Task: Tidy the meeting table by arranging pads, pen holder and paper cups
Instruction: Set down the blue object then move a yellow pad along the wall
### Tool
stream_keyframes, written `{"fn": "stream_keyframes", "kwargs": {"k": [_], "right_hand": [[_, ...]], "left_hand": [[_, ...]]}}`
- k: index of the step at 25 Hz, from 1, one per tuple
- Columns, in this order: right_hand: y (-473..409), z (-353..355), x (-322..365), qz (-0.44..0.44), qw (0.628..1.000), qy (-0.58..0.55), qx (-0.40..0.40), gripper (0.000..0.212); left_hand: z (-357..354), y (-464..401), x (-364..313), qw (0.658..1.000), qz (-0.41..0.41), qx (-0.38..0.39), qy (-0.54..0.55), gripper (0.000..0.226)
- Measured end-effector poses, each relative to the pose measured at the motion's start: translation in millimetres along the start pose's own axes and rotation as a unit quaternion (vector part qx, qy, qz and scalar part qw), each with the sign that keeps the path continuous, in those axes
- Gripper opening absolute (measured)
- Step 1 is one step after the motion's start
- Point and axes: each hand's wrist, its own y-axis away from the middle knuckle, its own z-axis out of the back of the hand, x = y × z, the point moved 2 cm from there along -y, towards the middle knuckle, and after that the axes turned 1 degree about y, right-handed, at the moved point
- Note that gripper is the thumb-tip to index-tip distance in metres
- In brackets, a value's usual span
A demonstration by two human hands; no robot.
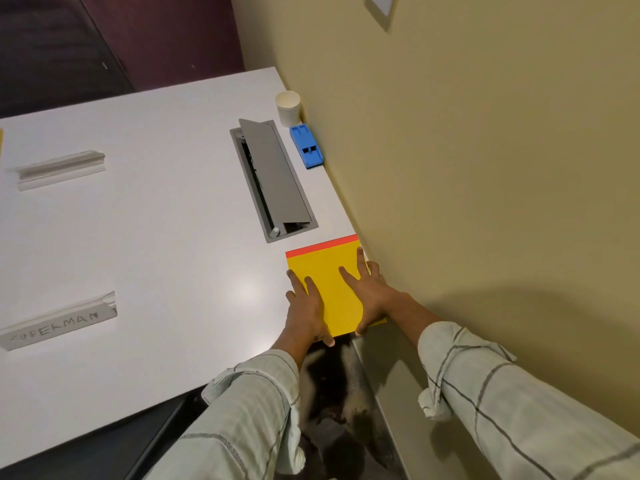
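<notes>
Yellow pad (330, 289) with red top strip lying flat at the near right corner of the white counter (156, 220), just beside the wall (485, 168), near edge flush with or slightly over the counter lip. Left hand (306, 310) flat on the pad's left edge, fingers straight, thumb at the near edge; right hand (369, 292) spread flat on the right side, fingertips toward the wall. Both open, pressing, nothing gripped. Looks like squaring the pad into the corner. Risk: pushing further right jams the pad against the wall and buckles the sheets; pulling back tips it off the near edge into the gap below. Further out: open cable hatch (273, 178) just beyond the pad, blue block (306, 145) and paper cup (288, 108) against the wall, two name plates (60, 169) well apart on the left. Cup light, easy to knock on a reach over the hatch.
</notes>
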Motion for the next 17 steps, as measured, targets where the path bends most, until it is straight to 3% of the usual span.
{"fn": "stream_keyframes", "kwargs": {"k": [9, 17], "right_hand": [[-19, -7, -14, -0.004, 0.998, 0.067, -0.014, 0.146], [-16, -11, -9, 0.027, 0.984, 0.168, -0.055, 0.135]], "left_hand": [[-8, -14, -10, 0.990, -0.022, -0.069, -0.120, 0.138], [-11, -19, -17, 0.978, -0.031, -0.081, -0.190, 0.132]]}}
